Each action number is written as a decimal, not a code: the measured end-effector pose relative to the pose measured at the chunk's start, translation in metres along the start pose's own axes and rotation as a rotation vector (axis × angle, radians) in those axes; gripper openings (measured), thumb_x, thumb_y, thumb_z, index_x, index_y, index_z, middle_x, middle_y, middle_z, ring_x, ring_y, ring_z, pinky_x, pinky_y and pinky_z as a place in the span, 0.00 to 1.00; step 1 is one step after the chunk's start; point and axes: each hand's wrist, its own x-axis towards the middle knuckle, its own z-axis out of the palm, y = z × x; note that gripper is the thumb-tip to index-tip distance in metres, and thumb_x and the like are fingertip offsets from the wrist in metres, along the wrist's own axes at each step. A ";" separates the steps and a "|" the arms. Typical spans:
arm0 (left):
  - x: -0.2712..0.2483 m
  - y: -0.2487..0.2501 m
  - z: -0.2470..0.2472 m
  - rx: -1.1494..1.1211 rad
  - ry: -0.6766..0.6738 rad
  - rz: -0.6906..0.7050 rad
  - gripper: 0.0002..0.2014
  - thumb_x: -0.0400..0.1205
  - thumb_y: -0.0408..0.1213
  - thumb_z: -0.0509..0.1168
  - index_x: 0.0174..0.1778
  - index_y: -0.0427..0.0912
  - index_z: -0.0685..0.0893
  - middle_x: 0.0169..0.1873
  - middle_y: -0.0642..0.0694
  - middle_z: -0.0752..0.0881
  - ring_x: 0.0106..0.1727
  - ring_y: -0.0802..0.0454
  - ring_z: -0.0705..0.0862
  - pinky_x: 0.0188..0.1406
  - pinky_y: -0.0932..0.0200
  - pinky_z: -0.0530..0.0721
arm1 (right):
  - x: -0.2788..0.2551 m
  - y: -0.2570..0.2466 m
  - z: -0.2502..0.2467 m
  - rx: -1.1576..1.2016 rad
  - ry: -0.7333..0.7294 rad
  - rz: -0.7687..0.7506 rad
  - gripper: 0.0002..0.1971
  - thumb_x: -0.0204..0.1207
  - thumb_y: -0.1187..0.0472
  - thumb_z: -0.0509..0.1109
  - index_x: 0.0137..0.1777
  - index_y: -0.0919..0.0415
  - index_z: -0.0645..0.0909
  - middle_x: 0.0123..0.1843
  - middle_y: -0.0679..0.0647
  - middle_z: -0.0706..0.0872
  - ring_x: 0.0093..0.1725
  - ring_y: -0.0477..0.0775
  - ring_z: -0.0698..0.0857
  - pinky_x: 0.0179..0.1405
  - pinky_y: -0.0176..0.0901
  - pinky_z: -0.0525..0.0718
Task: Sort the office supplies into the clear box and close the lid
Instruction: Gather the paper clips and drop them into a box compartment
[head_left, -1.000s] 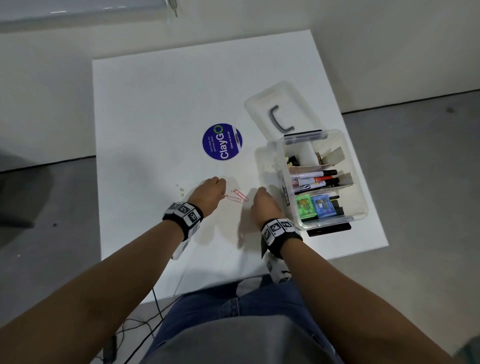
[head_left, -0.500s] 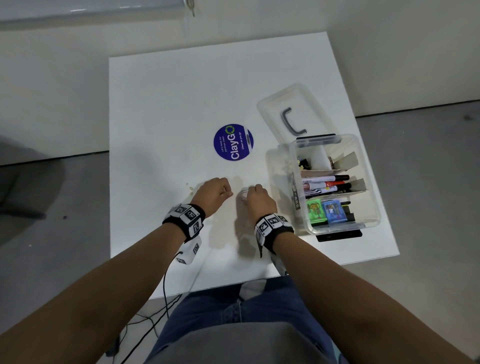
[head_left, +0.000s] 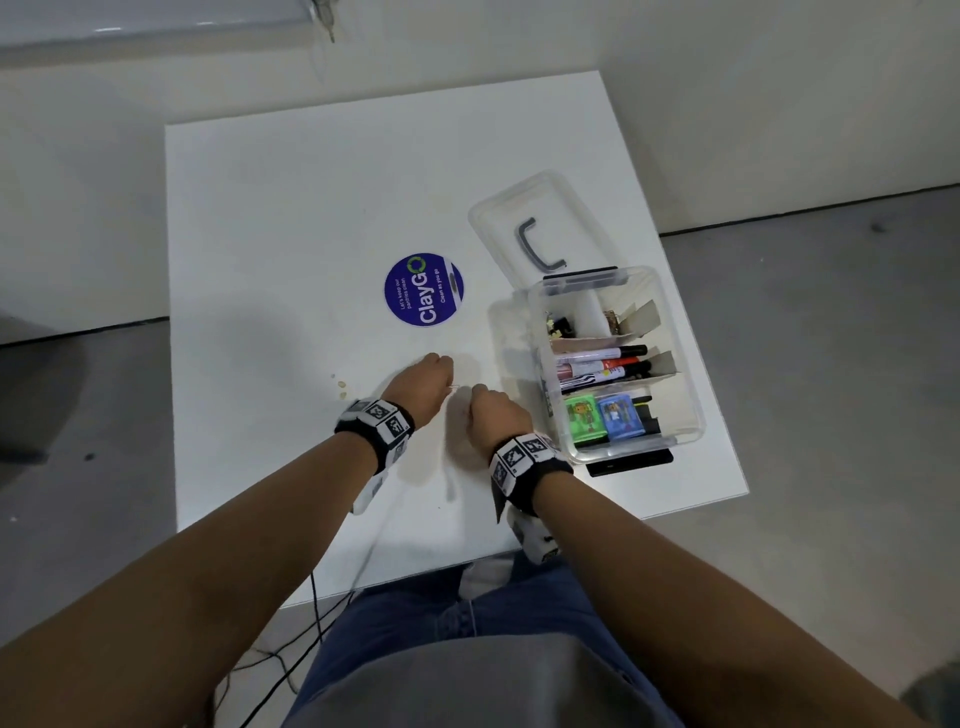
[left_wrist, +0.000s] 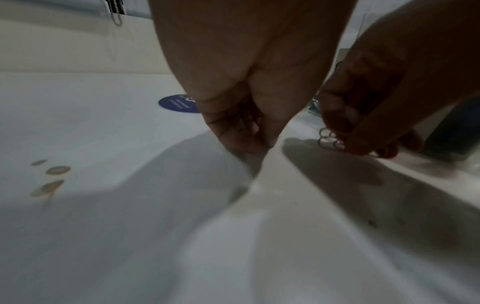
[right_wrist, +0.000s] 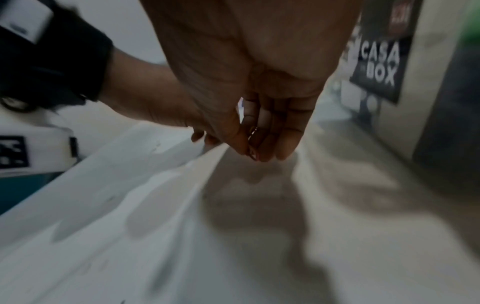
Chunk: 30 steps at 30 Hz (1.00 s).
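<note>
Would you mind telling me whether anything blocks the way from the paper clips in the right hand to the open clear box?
Nothing visible does. The right hand pinches the paper clips just above the table, beside the clear box. The lid is swung back off the opening, so only the box's near wall must be lifted over.

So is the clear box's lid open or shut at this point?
Open. The lid lies flat on the table beyond the clear box, handle showing, and the markers inside sit uncovered.
</note>
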 end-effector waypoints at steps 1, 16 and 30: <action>0.002 0.001 -0.002 0.012 -0.021 -0.014 0.07 0.85 0.31 0.59 0.56 0.34 0.78 0.54 0.37 0.81 0.51 0.38 0.83 0.50 0.45 0.82 | -0.005 0.000 -0.009 0.005 0.034 -0.042 0.11 0.80 0.66 0.59 0.60 0.64 0.74 0.58 0.62 0.85 0.56 0.65 0.85 0.43 0.47 0.74; 0.041 0.182 -0.103 -0.550 0.326 0.131 0.03 0.82 0.33 0.66 0.44 0.38 0.83 0.37 0.47 0.85 0.36 0.52 0.83 0.39 0.58 0.82 | -0.018 0.133 -0.168 0.453 0.554 0.039 0.04 0.76 0.63 0.72 0.47 0.61 0.82 0.41 0.54 0.88 0.42 0.54 0.85 0.43 0.42 0.83; 0.089 0.206 -0.089 -0.077 0.320 0.065 0.17 0.82 0.29 0.60 0.67 0.42 0.80 0.59 0.39 0.82 0.58 0.39 0.82 0.57 0.46 0.81 | 0.018 0.199 -0.169 0.261 0.227 0.130 0.15 0.82 0.59 0.60 0.64 0.63 0.75 0.59 0.66 0.86 0.55 0.66 0.86 0.57 0.54 0.84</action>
